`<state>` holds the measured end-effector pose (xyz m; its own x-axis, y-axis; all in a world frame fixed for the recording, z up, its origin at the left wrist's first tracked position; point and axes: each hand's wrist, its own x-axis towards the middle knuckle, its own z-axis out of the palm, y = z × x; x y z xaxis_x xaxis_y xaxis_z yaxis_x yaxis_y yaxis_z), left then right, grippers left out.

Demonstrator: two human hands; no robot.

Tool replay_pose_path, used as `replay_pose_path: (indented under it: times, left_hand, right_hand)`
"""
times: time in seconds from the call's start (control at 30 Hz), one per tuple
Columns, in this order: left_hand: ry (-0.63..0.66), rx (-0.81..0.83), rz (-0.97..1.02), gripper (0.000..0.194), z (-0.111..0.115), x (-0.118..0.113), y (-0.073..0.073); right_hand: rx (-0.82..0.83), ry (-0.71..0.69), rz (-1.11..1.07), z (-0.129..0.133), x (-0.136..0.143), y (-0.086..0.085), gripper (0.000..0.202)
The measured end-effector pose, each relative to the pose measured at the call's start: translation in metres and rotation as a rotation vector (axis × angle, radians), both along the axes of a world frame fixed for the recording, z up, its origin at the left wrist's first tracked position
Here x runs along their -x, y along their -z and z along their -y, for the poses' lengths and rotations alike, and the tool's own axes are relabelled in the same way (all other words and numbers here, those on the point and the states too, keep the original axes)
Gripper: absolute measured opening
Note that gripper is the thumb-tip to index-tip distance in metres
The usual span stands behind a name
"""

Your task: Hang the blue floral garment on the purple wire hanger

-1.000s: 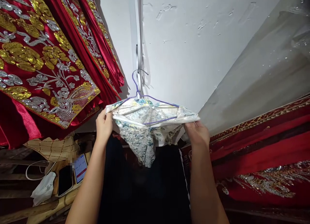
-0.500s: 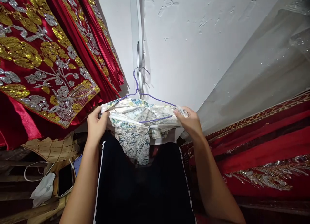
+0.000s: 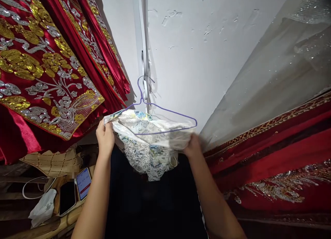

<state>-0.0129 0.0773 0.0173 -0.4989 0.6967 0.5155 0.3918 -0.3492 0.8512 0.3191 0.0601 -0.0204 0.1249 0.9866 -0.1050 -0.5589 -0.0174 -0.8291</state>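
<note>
Now the right tip of the purple, thin wire hanger [image 3: 169,110] is bare, while half a second ago cloth covered it. The thin white garment with a blue, green and yellow print [image 3: 141,156] is in front of us, between our two hands, and it sags low in the middle. Our left hand [image 3: 104,139] is still at the left top corner, with thumb and fingers clamped on the cloth. Our right hand [image 3: 192,146] has dropped below the bare tip and is by the right edge of the cloth. It is a blur (so we cannot tell if its fingers pinch the cloth or only touch it). The hanger's hook is up by the tall, pale strip on the wall [image 3: 141,21]. To us, this means the right side is loose from the hanger's tip, so the two sides do not sit the same way.
</note>
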Motion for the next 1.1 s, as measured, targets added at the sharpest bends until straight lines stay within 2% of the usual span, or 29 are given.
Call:
replay_pose_path:
  times: [0.1, 0.2, 0.3, 0.37, 0.47, 0.5, 0.53, 0.6, 0.67, 0.7, 0.8, 0.9, 0.97, 1.03, 1.1]
  left_hand:
    - [-0.006, -0.009, 0.111, 0.021, 0.003, 0.004, 0.009]
    - [0.004, 0.049, 0.390, 0.016, 0.011, 0.010, 0.027]
    - [-0.045, 0.143, 0.685, 0.012, 0.027, 0.016, 0.053]
    - [-0.065, 0.207, 0.782, 0.008, 0.045, 0.015, 0.070]
    - [-0.074, 0.290, 0.902, 0.007, 0.076, -0.003, 0.085]
    - [-0.069, 0.303, 0.933, 0.009, 0.086, -0.014, 0.087]
    - [-0.049, 0.312, 0.965, 0.011, 0.097, -0.027, 0.086]
    - [0.076, 0.318, 1.008, 0.012, 0.116, -0.056, 0.077]
    - [0.279, 0.321, 0.922, 0.011, 0.133, -0.084, 0.063]
    - [0.373, 0.338, 0.834, 0.012, 0.141, -0.094, 0.054]
    - [0.588, 0.397, 0.438, 0.020, 0.159, -0.106, 0.033]
    - [0.761, 0.327, 0.003, 0.024, 0.163, -0.088, 0.022]
    - [0.789, 0.194, -0.189, 0.025, 0.157, -0.068, 0.019]
    - [0.803, 0.105, -0.260, 0.028, 0.150, -0.049, 0.017]
    - [0.858, 0.092, -0.205, 0.042, 0.144, -0.038, 0.014]
  right_hand:
    - [0.055, -0.094, 0.083, 0.001, 0.043, 0.030, 0.036]
    - [0.041, -0.197, 0.144, 0.017, 0.077, 0.054, 0.039]
    - [-0.014, -0.311, 0.267, 0.032, 0.096, 0.069, 0.043]
    - [-0.020, -0.271, 0.445, 0.035, 0.097, 0.075, 0.047]
    - [0.045, -0.090, 0.754, 0.035, 0.089, 0.078, 0.057]
    - [0.063, -0.091, 0.818, 0.036, 0.087, 0.077, 0.056]
    - [0.077, -0.155, 0.839, 0.037, 0.086, 0.074, 0.052]
    - [0.124, -0.425, 0.739, 0.042, 0.090, 0.066, 0.056]
    - [0.167, -0.662, 0.510, 0.050, 0.098, 0.054, 0.067]
    - [0.174, -0.708, 0.398, 0.053, 0.102, 0.047, 0.068]
    - [0.157, -0.653, 0.188, 0.060, 0.109, 0.027, 0.056]
    - [0.231, -0.519, 0.098, 0.059, 0.106, 0.009, 0.035]
    - [0.260, -0.492, 0.055, 0.057, 0.103, 0.000, 0.024]
    - [0.274, -0.569, 0.014, 0.056, 0.102, -0.005, 0.016]
    - [0.269, -0.663, 0.001, 0.057, 0.104, -0.009, 0.014]
